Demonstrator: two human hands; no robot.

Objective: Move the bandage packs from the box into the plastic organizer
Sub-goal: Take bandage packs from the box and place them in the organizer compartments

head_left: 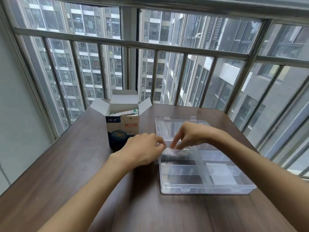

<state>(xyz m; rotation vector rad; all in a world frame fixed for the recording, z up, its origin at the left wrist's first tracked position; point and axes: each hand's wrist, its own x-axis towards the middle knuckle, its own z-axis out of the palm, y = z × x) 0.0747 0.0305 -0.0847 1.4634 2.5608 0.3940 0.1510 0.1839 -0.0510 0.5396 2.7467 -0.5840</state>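
Organizer (217, 181) lies lengthwise away from viewer, beside upright box (122, 129).

This looks like an enclosed balcony or window nook in a high-rise flat. A dark wood-grain table (66, 164) stands against tall windows (167, 30) fitted with a metal guard railing (130, 42). Through the glass rise close-set apartment towers (93, 64), seen from a height level with their upper storeys.

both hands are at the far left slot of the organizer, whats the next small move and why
Probably let go and reach back to the box: both the left hand and right hand sit at the organizer slot holding a pack, and more packs remain.
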